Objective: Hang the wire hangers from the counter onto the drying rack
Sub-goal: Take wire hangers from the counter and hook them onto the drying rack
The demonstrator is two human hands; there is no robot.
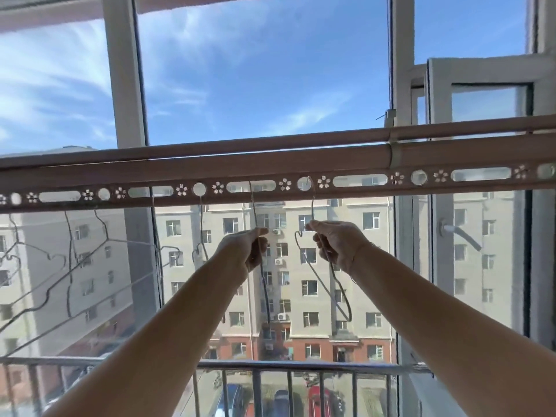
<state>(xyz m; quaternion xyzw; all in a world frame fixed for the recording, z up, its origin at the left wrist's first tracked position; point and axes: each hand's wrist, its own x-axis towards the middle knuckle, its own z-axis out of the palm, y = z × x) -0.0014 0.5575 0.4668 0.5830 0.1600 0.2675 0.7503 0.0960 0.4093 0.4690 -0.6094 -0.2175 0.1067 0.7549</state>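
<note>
A pinkish drying rack bar (270, 164) with round holes and slots runs across the view at head height. My right hand (337, 245) pinches a thin wire hanger (328, 284) whose hook sits in a round hole (304, 183) of the bar. My left hand (245, 251) grips another wire hanger (264, 290) that hangs edge-on from a slot (251, 186). Several more wire hangers (69, 266) hang from the bar to the left.
Window glass and white frames (126, 85) stand right behind the rack. An open window sash with a handle (460, 234) is at the right. A metal railing (270, 367) runs along below. Apartment buildings lie outside.
</note>
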